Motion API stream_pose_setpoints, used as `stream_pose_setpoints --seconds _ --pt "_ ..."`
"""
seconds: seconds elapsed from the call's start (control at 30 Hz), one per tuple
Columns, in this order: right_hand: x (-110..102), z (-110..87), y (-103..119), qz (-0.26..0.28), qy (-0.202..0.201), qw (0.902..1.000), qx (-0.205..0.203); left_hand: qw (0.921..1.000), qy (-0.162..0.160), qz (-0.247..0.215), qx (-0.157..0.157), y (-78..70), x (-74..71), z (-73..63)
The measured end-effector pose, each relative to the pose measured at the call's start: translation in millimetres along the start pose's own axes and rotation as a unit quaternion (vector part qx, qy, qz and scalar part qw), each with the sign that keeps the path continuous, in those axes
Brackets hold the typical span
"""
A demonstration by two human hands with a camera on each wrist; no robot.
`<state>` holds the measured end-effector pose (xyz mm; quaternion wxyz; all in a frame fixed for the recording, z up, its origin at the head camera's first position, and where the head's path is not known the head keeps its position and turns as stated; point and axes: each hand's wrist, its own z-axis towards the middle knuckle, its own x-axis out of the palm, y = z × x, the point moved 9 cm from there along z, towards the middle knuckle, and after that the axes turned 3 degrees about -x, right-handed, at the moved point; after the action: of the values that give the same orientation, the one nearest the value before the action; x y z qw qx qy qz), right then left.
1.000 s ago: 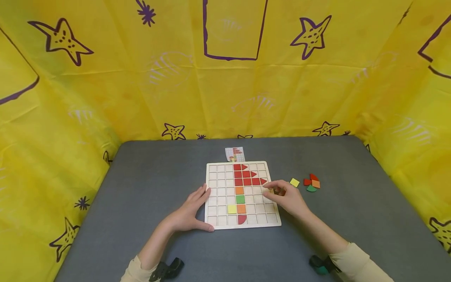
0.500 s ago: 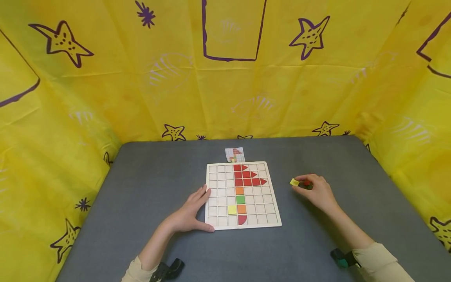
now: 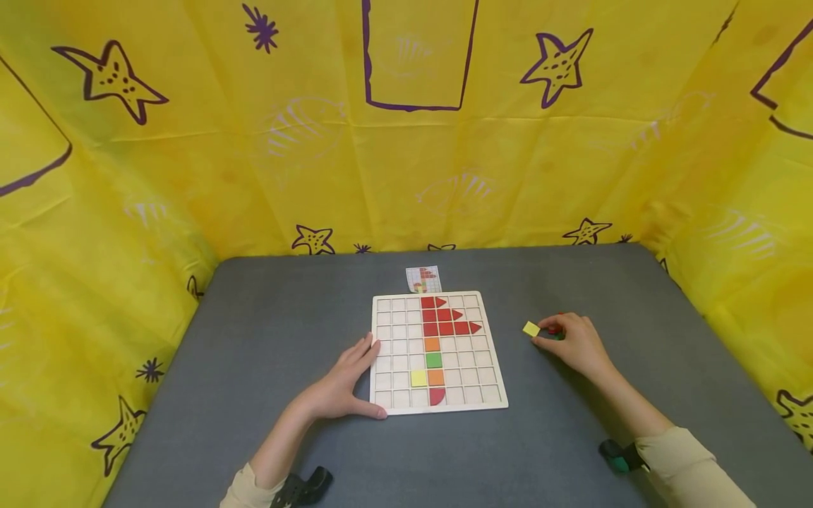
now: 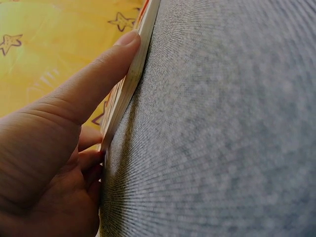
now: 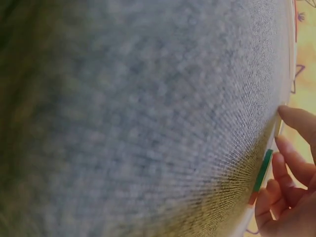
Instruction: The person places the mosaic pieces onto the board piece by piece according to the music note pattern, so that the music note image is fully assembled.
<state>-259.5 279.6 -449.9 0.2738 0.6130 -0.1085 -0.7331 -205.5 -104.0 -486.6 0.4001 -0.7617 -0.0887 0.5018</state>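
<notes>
Yellow starfish-print cloth (image 3: 406,152) backs a gray table (image 3: 279,303) as a left hand (image 3: 343,386) rests loosely spread at the 8 o'clock corner of a grid board (image 3: 471,382), seemingly over halfway patterned, while the right hand (image 3: 576,343), near 3 o'clock, pinches a yellow square tile (image 3: 531,329), a green tile (image 5: 263,170) unplaced.

Pinches a thin tile (image 5: 278,127) with the right hand (image 5: 295,195), near a green piece (image 5: 262,171) on the gray table (image 5: 163,113), with yellow cloth (image 5: 304,91) behind.
</notes>
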Motion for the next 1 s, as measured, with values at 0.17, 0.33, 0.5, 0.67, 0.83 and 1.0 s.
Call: stream_pose_setpoints --seconds 0.17,0.33,0.5,0.67,0.83,1.0 --pt "1 0.1 -1 0.001 -0.003 1.0 0.007 1.0 0.001 -0.001 -0.001 -0.2 0.3 0.0" --pt "2 -0.5 0 0.009 -0.004 0.9998 0.017 1.0 0.003 0.001 -0.003 0.2 1.6 -0.4" --pt "13 -4.6 4 0.064 0.01 0.9964 0.055 1.0 0.003 0.001 -0.005 1.3 2.0 -1.3" --pt "29 -7.9 23 0.151 0.028 0.9848 0.082 1.0 0.001 0.0 -0.002 1.1 1.0 -1.2" --pt "47 -11.2 55 0.188 0.059 0.9777 0.071 1.0 0.0 0.003 0.0 1.0 0.5 -0.7" --pt "65 -15.3 91 0.204 0.093 0.974 0.033 1.0 0.0 0.005 0.003 0.5 0.2 0.3"
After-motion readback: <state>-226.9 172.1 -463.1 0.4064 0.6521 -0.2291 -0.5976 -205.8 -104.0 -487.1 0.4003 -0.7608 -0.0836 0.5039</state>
